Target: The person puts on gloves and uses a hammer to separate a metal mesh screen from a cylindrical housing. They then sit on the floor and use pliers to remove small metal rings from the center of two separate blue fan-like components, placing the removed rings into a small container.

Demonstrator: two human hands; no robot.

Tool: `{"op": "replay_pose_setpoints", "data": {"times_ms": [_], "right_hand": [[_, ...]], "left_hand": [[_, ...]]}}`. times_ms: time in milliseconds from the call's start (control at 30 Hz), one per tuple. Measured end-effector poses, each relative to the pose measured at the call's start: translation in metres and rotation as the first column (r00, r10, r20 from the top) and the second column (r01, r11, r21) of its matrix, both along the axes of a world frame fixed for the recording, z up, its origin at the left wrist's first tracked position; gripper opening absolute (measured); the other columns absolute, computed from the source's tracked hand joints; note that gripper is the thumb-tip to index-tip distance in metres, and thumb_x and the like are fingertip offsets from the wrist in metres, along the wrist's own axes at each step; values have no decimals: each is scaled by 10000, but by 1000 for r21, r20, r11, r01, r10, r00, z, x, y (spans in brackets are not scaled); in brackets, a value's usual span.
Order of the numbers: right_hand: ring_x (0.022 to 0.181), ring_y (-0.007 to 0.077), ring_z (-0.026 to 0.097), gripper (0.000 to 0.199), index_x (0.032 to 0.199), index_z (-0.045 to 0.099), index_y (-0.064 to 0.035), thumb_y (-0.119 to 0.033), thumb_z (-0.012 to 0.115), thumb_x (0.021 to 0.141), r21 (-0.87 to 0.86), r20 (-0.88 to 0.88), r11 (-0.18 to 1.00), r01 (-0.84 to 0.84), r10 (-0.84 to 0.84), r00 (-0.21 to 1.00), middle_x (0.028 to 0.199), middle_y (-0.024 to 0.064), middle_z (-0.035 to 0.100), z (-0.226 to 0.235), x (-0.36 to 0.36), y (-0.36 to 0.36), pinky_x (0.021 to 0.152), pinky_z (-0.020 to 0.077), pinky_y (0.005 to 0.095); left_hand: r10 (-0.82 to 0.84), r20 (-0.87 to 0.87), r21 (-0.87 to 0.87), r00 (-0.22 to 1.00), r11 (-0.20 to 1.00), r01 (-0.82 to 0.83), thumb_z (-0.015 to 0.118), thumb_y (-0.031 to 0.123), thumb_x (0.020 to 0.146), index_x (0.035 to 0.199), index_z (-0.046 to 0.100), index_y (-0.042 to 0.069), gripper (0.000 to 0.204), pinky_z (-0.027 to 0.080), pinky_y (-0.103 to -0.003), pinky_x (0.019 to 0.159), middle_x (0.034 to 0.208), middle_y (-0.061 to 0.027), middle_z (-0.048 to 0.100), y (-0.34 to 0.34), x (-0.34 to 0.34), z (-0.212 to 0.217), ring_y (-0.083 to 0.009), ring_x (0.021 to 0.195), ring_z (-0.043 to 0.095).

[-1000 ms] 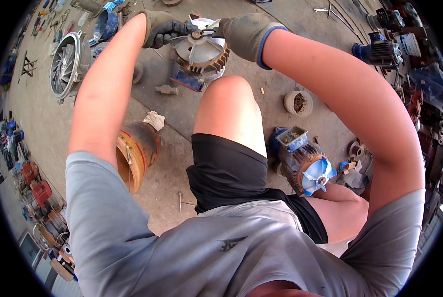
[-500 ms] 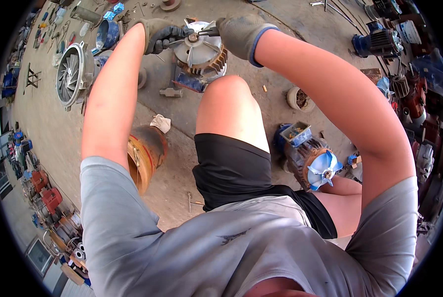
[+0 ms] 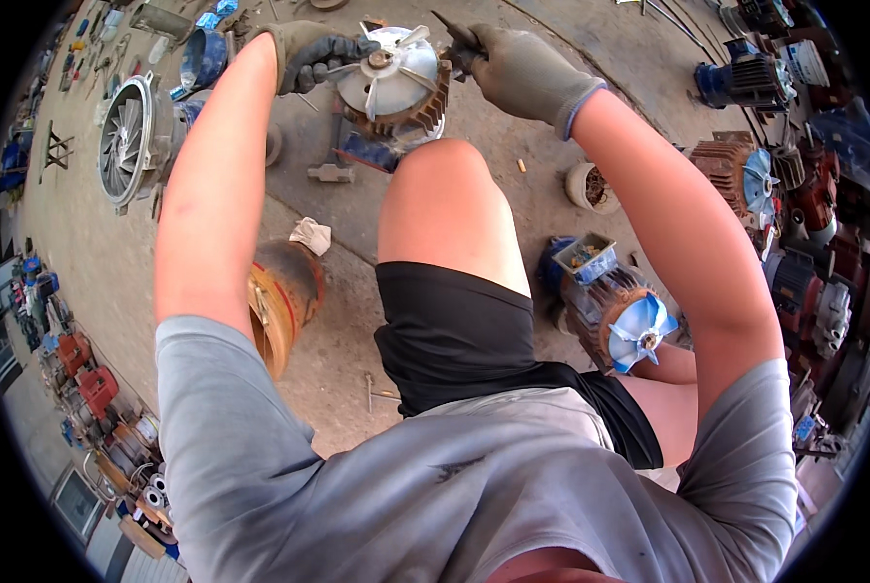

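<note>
At the top, an electric motor (image 3: 411,121) with a ribbed, rusty housing stands with its pale metal cooling fan (image 3: 394,87) facing up. My gloved left hand (image 3: 320,60) is at the fan's left side, its dark fingers closed on a blade there. My gloved right hand (image 3: 527,78) is closed round dark pliers (image 3: 462,41) just right of the fan, apart from its hub. The pliers' tip points up and left; part of them is hidden by the glove. A hammer (image 3: 332,173) lies on the floor below the motor.
A motor with a blue fan (image 3: 641,330) stands right of my leg, a small tray (image 3: 589,257) of loose parts on it. A white bucket (image 3: 591,188) is nearby. Left are a metal impeller housing (image 3: 127,141) and a rusty cylinder (image 3: 294,291). More motors line the right edge.
My right hand has drawn the pliers away from the fan's hub, to the right, and their tip has tilted upward. My left hand stays at the fan's left side.
</note>
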State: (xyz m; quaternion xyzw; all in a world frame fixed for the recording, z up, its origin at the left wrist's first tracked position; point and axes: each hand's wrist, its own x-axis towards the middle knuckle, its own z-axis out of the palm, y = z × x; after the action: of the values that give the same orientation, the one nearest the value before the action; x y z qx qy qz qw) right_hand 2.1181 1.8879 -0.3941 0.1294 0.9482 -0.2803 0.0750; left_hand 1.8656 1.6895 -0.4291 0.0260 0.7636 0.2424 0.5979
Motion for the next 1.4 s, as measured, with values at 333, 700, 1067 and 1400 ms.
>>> {"op": "replay_pose_setpoints", "data": {"times_ms": [333,700,1067,1400], "right_hand": [[892,140,764,374,1241,678,21,-268,514,1071,-766,239,551,331,-235,942,1029,108,795,17,77,7,676,584,313],[838,308,752,318,1255,677,-24,-242,564,1053,-988,145,18,150,-185,972,991,187,757,-52,86,67,796,605,467],[1013,448,728,427,1145,690,43,-319,483,1057,-118,-145,933,-339,322,936,1099,316,728,-42,-14,22,923,563,519],[991,473,722,388,1037,737,5,-271,465,1044,167,-155,805,-570,592,791,1030,297,737,-52,-41,18,938,557,545]], "left_hand": [[157,-657,420,738,888,186,638,418,1049,1045,753,90,347,303,-212,449,722,55,591,-7,27,5,-45,524,460],[714,-355,809,604,559,-185,681,459,1051,894,726,-20,507,342,-232,437,677,-33,611,39,85,-3,-84,506,480],[650,-461,706,604,681,-194,669,519,1039,896,711,36,506,258,-231,422,640,28,529,46,90,-1,-59,478,411],[659,-466,716,591,673,-186,706,524,1012,896,753,38,501,294,-234,430,666,27,568,42,86,-2,-58,482,441]]}}
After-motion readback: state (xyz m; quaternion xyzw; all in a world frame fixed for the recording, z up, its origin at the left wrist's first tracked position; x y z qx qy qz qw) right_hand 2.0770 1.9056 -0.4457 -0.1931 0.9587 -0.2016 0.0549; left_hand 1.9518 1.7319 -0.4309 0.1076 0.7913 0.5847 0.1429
